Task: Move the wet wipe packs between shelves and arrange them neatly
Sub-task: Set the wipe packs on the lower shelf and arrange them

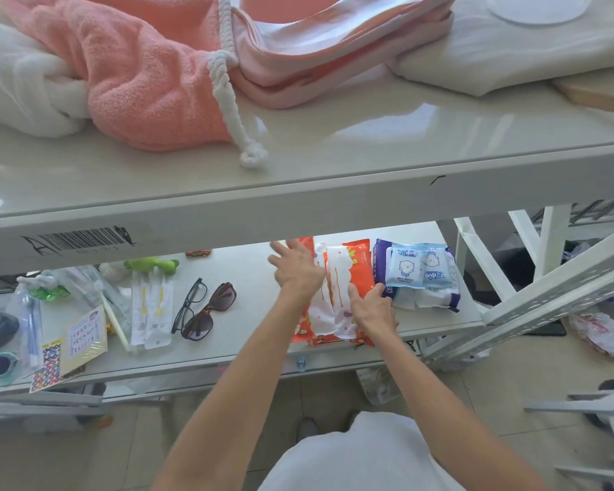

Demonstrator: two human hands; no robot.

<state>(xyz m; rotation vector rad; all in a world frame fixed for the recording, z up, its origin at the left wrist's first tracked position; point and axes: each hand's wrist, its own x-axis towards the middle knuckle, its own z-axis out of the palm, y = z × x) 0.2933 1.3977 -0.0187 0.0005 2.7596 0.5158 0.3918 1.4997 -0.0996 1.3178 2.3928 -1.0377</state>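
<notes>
Left hand (pixel 297 267) lies flat with fingers spread, grip released, on the far left of the orange-and-white wet wipe packs (pixel 337 295); right hand (pixel 371 308) presses their near right edge, fingers extended, grip not closed on anything. Those packs, at least two side by side, sit on the lower shelf (pixel 249 334) of a white metal rack, touching a purple pack (pixel 381 267) to the right with two small light-blue packs (pixel 419 265) on top. Left on the same shelf: two pairs of glasses (pixel 204 306); upper shelf (pixel 334 164) carries a pink towel (pixel 139 76); tiled floor (pixel 86 448) below.
</notes>
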